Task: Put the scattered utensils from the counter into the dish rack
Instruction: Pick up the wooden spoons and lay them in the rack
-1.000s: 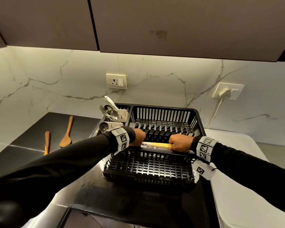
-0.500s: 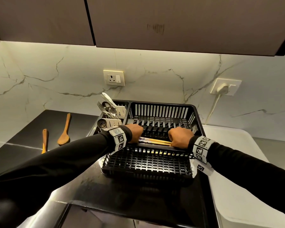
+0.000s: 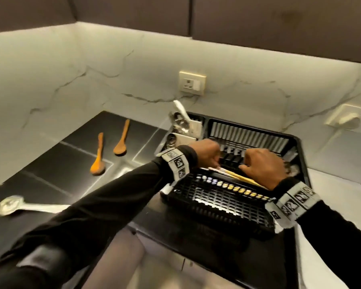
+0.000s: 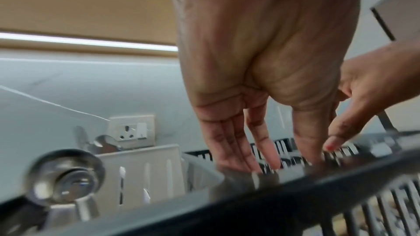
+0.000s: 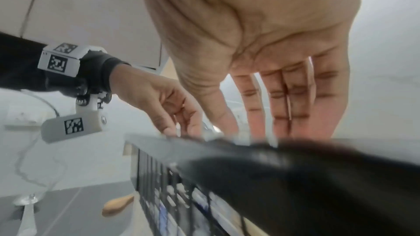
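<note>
Both the left hand [image 3: 205,152] and right hand [image 3: 261,166] hover with straight, empty fingers over the black slotted plastic dish rack [image 3: 217,200], apparently settling pale wooden chopsticks [image 3: 238,176] beneath them, while two orange wooden spoons [image 3: 98,163] wait on the desk [image 3: 50,174] left of them.

– What sits on the black counter [image 3: 56,163]?
– The black dish rack [image 3: 221,207] at the right. To its left lie two wooden spoons [image 3: 98,155] [image 3: 121,138] side by side, and a steel ladle [image 3: 27,206] nearer the front edge.
</note>
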